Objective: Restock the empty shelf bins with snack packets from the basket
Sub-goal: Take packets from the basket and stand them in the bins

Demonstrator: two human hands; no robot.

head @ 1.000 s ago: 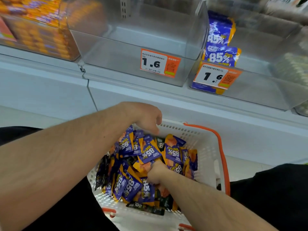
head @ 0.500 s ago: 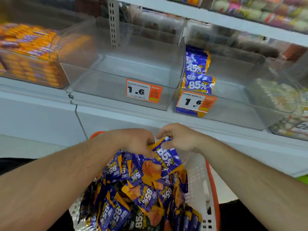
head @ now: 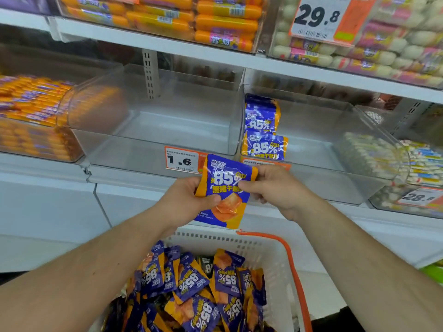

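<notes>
Both my hands hold one purple and orange snack packet [head: 225,188] marked 85%, upright, in front of the shelf edge. My left hand [head: 189,200] grips its left side and my right hand [head: 271,185] pinches its right edge. Behind it stands an empty clear bin [head: 153,130] with a 1.6 price tag. The clear bin to the right [head: 335,149] holds two matching packets [head: 262,130] stacked against its left wall. Below, a white basket [head: 271,250] with an orange handle is full of the same packets [head: 199,286].
A bin of orange sausage sticks [head: 31,116] sits at the left. A bin of white wrapped snacks [head: 388,159] sits at the right. The upper shelf [head: 215,53] carries orange sausages and pale round snacks under a 29.8 tag [head: 318,17].
Both hands rose out of the basket with one packet, from among the pile up to the shelf edge level. The camera view tilted up toward the shelves.
</notes>
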